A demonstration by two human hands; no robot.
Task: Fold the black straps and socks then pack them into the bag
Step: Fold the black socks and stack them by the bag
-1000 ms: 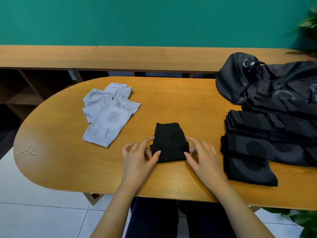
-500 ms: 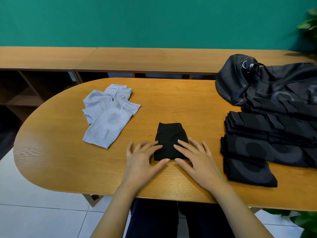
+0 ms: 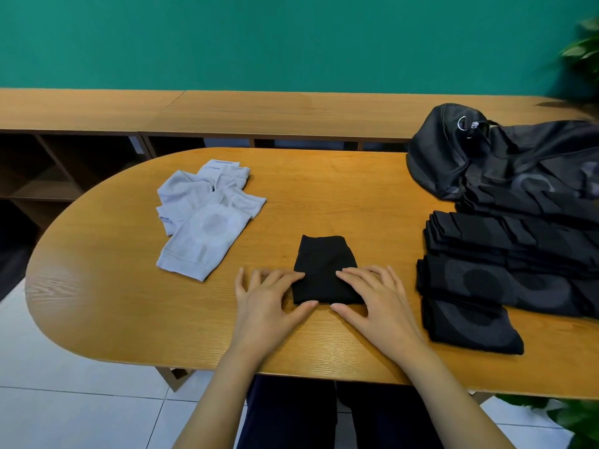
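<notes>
Folded black piece [image 3: 324,270] on table [image 3: 97,286], centre front; sock or strap, hard to tell. Left hand [image 3: 265,299] flat, fingers straight, tips resting on piece's left side; right hand [image 3: 376,296] likewise on right side. Neither grips.

Step, likely: flatten fold.
- Press from middle outward, edges square.
- Then pinch both sides together so fold survives lift.

Bag [image 3: 486,157] at far right, behind black pile [image 3: 486,254]; carry over pile, not through.
</notes>
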